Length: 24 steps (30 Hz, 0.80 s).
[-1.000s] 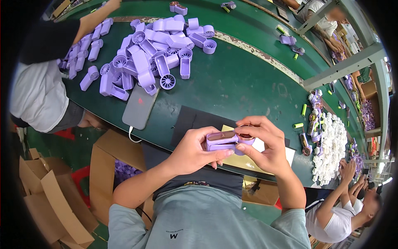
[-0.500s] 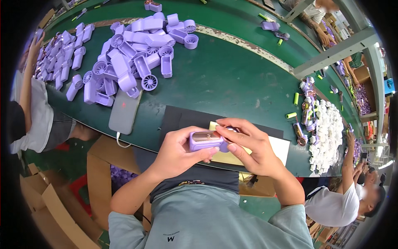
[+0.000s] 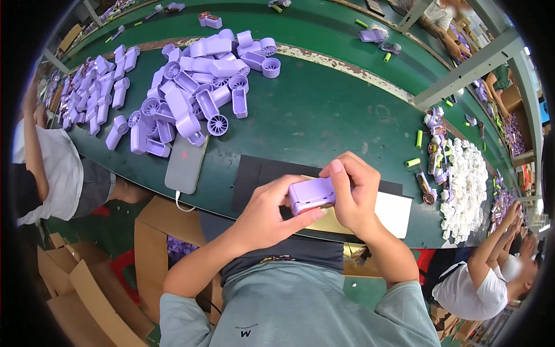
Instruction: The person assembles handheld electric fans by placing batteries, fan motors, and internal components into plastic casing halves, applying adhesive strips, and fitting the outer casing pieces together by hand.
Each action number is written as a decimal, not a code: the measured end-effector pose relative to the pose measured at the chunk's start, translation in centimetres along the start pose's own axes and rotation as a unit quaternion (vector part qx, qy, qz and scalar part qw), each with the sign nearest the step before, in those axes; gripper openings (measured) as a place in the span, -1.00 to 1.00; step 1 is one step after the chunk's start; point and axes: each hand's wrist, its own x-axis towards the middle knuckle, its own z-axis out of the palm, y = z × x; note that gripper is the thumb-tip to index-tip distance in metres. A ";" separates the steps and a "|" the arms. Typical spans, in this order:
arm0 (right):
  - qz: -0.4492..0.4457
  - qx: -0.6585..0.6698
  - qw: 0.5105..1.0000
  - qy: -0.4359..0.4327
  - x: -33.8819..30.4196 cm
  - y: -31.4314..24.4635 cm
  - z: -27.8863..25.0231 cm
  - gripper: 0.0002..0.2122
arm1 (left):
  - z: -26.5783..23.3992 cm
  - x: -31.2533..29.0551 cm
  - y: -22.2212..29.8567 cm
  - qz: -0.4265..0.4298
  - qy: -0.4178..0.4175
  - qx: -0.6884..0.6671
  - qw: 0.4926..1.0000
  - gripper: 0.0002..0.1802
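Observation:
Over the near edge of the green table, my left hand (image 3: 263,213) and my right hand (image 3: 357,194) both grip a small purple plastic fan casing (image 3: 312,191). My left thumb presses along its near lower side, with the left fingers round its left end. The right thumb and fingers close on its right end and hide that part. A plain purple face points up, with a narrow slot along the near edge. Beneath the hands lie a black sheet (image 3: 250,179), a yellow sheet partly covered by them, and a white sheet (image 3: 397,213).
Purple casings with spoked round ends (image 3: 202,66) are heaped at the far left. A grey slab-shaped device (image 3: 184,166) with a white cable lies by them. White pieces (image 3: 464,191) and green cylinders (image 3: 412,162) lie right. Co-workers sit on both sides; an open carton (image 3: 165,222) stands below.
The casing has been turned over in my hands: its shiny copper-coloured panel faced up before, and a plain purple face does now. My right hand has shifted its grip. The view has shifted slightly.

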 end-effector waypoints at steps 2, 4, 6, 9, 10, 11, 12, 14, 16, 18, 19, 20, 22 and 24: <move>-0.038 -0.015 0.999 0.019 0.0 -0.1 0.2 -0.81 | -0.3 0.0 -0.1 -0.014 -0.015 0.016 1.000 -0.50; -0.105 -0.030 0.994 0.032 -0.1 -0.1 0.3 -0.83 | -0.2 0.2 -0.3 -0.026 -0.034 0.028 0.999 -0.51; -0.114 -0.036 0.992 0.032 -0.1 -0.2 0.3 -0.83 | 0.1 0.4 -1.0 0.108 0.010 0.115 0.987 -0.56; -0.116 -0.039 0.992 0.030 -0.1 -0.4 -0.1 -0.81 | 0.7 0.5 -0.6 0.147 0.032 0.128 0.980 -0.59; -0.109 -0.038 0.993 0.027 -0.1 -0.5 -0.2 -0.80 | 0.7 0.5 -0.6 0.147 0.032 0.128 0.980 -0.59; -0.109 -0.038 0.993 0.028 -0.1 -0.6 -0.2 -0.80 | 0.6 0.5 -0.7 0.160 0.031 0.129 0.978 -0.60; -0.096 -0.034 0.995 0.022 -0.1 -0.7 -0.3 -0.78 | 0.7 0.6 -0.8 0.173 0.030 0.130 0.976 -0.61; -0.084 -0.029 0.996 0.017 0.0 -0.7 -0.5 -0.76 | 0.7 0.4 -1.2 0.158 0.031 0.117 0.980 -0.61; -0.068 -0.012 0.998 -0.004 0.1 -0.7 -0.7 -0.74 | 0.6 0.3 -1.2 0.144 0.032 0.105 0.983 -0.61; -0.073 0.029 0.997 0.006 0.2 -0.6 -0.7 -0.72 | 0.5 0.4 -0.9 0.127 0.024 0.078 0.989 -0.60; -0.078 0.068 0.995 0.015 0.2 -0.6 -0.8 -0.69 | 0.6 0.4 -0.9 0.128 0.023 0.078 0.988 -0.60; -0.079 0.068 0.994 0.016 0.3 -0.6 -0.9 -0.69 | 0.6 0.4 -1.0 0.130 0.028 0.065 0.989 -0.59; -0.064 0.085 0.994 0.005 0.1 -0.7 -1.1 -0.62 | 0.6 0.3 -0.9 0.132 0.032 0.053 0.989 -0.59; -0.057 0.098 0.994 0.008 -0.1 -0.4 -1.1 -0.60 | 0.4 0.2 -0.6 0.105 0.005 0.066 0.992 -0.56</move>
